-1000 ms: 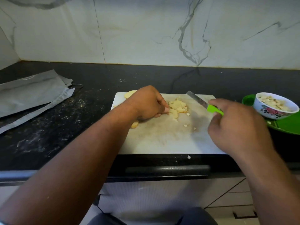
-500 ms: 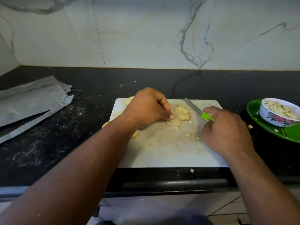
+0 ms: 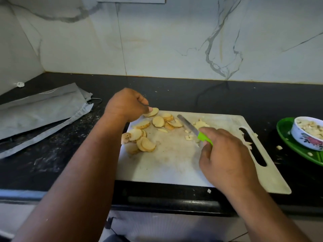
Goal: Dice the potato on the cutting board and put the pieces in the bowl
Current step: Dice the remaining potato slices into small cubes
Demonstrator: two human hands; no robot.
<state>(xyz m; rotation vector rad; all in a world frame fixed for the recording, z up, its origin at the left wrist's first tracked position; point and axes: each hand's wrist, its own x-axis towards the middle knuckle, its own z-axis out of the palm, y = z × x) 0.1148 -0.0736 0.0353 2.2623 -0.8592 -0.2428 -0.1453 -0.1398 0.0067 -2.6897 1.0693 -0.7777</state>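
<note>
Right now two hands are working over one white board (image 3: 174, 165), which is lying on the dark counter (image 3: 52, 154) with its slotted handle toward the right. The left hand (image 3: 125, 104) is hovering at the board's far left corner, fingers curled, pinching one potato slice (image 3: 151, 112) between thumb and fingertips. The right hand (image 3: 225, 159) is gripping the green handle of one knife (image 3: 189, 126), its fingers closed round it, with the blade pointing away toward the far left and lying low over the board.

Slices (image 3: 139, 135) are lying in two loose groups on the left half of the board: roughly six or seven in the far group just beside the blade, and about seven overlapping ones at the near left edge, one jutting off the board. An exact count is hard where they are overlapping. Dice (image 3: 201, 124) are sitting in a small heap just right of the blade, with a few stray bits near the handle and by the slot.

One bowl (image 3: 304, 138), white with a red flower pattern, is standing on one green plate (image 3: 284, 131) at the right, well apart from the board, and is holding many diced pieces. A few bits are lying on the plate and counter beside it. One grey cloth (image 3: 40, 109) is lying at the left. No writing is readable anywhere.
</note>
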